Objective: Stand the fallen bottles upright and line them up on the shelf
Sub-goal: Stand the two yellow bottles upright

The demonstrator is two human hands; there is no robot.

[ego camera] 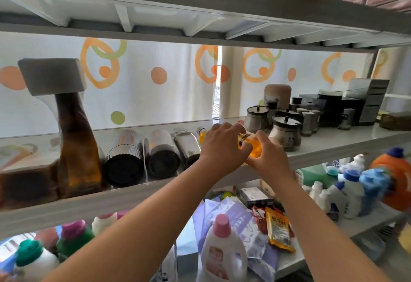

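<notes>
Shelf (333, 146): white middle tier, runs from lower left to centre right of the frame.
Orange bottle (253, 151): centre of frame, on that shelf near the front edge. It lies low, neck toward upper left and base toward lower right. Clear with orange liquid, mostly covered by both hands. Cannot tell if it touches the shelf.
Left hand (222, 146): over the middle of the orange bottle, fingers curled down around it and close together.
Right hand (269, 155): at the base end of the orange bottle, thumb on top, fingers wrapped round the far side. Fingertips hidden.
Fallen bottles (162, 155): three on their sides, side by side just left of the left hand. Dark bases face the camera, necks point to the back of the shelf.
Brown bottle (75, 143): left of frame, upright, white square cap, blurred, just beside the leftmost fallen bottle.
Jars (287, 132): cluster with dark lids, upright, just right of the hands.
Curtain (155, 94): behind the shelf, white with orange and green circles.
Detergent bottles (222, 252): tier below, bottom of frame, upright among packets.
</notes>
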